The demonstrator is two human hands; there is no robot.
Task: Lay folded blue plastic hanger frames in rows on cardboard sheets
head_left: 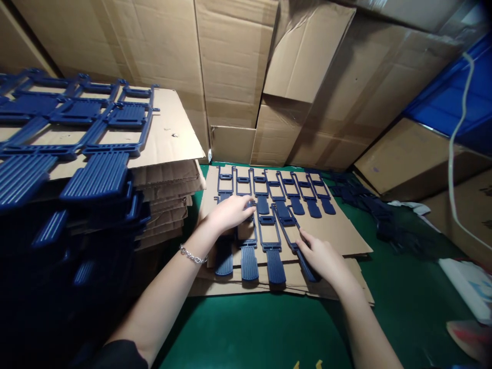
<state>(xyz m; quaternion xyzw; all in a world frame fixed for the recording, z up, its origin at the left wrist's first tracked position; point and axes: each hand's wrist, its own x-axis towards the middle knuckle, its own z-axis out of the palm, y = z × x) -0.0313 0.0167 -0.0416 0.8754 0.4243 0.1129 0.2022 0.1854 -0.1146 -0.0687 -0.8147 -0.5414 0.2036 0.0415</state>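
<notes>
Dark blue plastic frames with ribbed paddle ends lie in two rows on a cardboard sheet. My right hand grips the side of a blue plastic frame at the right end of the near row, which sits slightly askew. My left hand is over the left part of the rows, fingers loosely bent and apart, with nothing visible in them. It partly hides the frames under it. Beside it in the near row are a second frame and a third frame.
At left rises a tall stack of cardboard sheets layered with more blue frames. Loose dark blue parts are heaped on the green table at right. Cardboard boxes wall the back. A white cable hangs at right.
</notes>
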